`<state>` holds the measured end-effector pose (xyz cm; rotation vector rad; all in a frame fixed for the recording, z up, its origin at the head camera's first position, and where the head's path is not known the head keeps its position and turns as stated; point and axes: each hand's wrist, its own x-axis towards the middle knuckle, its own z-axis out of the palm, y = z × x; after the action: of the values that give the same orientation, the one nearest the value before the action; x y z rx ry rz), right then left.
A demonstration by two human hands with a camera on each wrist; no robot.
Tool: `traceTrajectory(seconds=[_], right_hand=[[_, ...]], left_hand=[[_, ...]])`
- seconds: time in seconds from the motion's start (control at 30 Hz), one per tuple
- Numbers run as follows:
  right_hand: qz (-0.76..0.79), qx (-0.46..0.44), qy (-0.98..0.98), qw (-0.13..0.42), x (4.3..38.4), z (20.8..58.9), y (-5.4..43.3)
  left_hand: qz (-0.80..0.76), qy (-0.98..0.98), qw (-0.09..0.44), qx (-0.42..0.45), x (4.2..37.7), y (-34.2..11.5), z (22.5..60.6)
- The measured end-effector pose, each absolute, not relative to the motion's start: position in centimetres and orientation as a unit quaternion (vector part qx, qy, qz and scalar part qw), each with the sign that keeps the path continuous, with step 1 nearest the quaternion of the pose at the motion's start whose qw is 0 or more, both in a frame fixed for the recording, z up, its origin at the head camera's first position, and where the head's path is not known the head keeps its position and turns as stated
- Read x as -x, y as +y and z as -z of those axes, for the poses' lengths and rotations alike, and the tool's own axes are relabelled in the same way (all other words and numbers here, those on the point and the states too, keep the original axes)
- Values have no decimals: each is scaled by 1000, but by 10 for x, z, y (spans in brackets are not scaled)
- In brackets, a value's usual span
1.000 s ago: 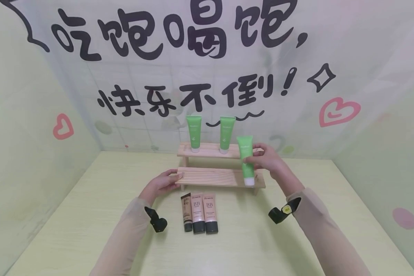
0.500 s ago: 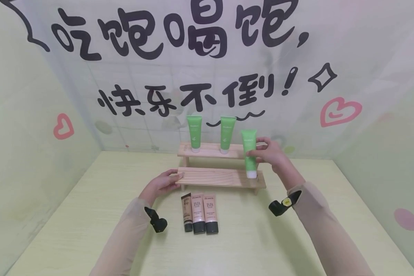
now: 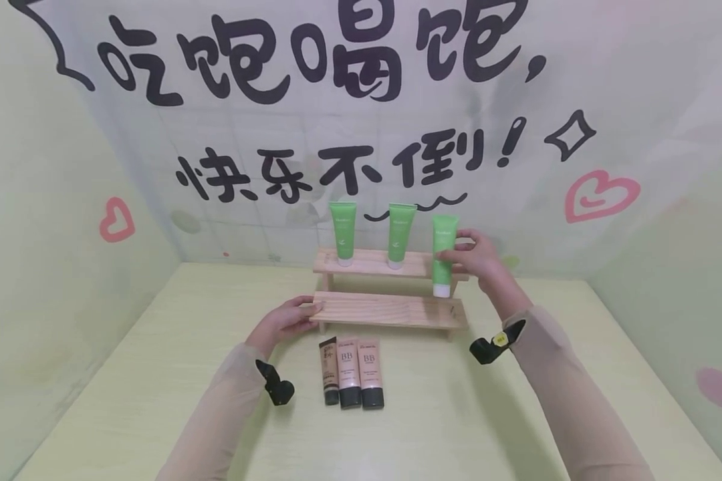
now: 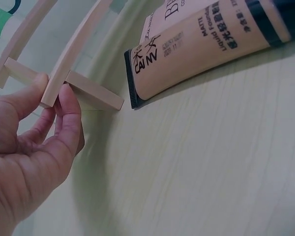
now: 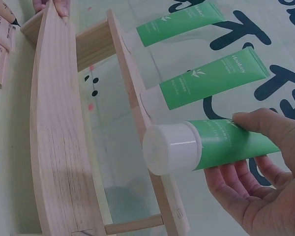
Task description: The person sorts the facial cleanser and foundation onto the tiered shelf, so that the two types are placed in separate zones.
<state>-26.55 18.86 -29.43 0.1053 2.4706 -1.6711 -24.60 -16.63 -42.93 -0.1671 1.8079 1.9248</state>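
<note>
My right hand point(image 3: 478, 257) grips a green tube point(image 3: 443, 257) with a white cap, cap down, in front of the right end of the upper shelf point(image 3: 370, 260) of a two-step wooden rack. In the right wrist view, thumb and fingers lie round the held green tube point(image 5: 226, 140), its cap overlapping the upper shelf's edge. Two more green tubes, a left one point(image 3: 344, 230) and a middle one point(image 3: 400, 230), stand on that shelf on their caps. My left hand point(image 3: 287, 319) pinches the left end of the lower shelf point(image 3: 391, 310); the left wrist view shows thumb above, fingers below the shelf board point(image 4: 71, 54).
On the table point(image 3: 457, 414) in front of the rack lie a brown foundation tube point(image 3: 329, 367) and two pink BB cream tubes, the middle one point(image 3: 348, 367) and the right one point(image 3: 370, 367), side by side. A wall point(image 3: 277, 127) with black lettering rises behind the rack.
My right hand has carried the green tube up and slightly right, from in front of the lower shelf to the upper shelf's right end. My left hand keeps its hold on the rack.
</note>
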Motion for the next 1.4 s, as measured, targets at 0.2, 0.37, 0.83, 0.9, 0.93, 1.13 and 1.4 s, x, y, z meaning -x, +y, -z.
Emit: traceTrajectory(seconds=[0.2, 0.37, 0.83, 0.9, 0.93, 1.13, 1.4], right_hand=[[563, -24, 824, 52, 273, 295, 193], [574, -14, 818, 37, 280, 295, 195], [571, 3, 821, 12, 292, 298, 196], [573, 10, 820, 4, 294, 299, 197], [574, 12, 818, 0, 295, 301, 197], [576, 13, 817, -32, 298, 308, 200], [569, 19, 819, -68, 298, 315, 201]], left_hand=[[-702, 666, 245, 68, 246, -165, 428], [-699, 668, 246, 70, 246, -165, 428], [-708, 661, 239, 67, 245, -164, 431], [-708, 661, 239, 67, 246, -165, 432], [-708, 661, 239, 66, 246, -165, 432], [-710, 658, 242, 67, 246, -165, 432], [-705, 663, 240, 78, 247, -164, 430]])
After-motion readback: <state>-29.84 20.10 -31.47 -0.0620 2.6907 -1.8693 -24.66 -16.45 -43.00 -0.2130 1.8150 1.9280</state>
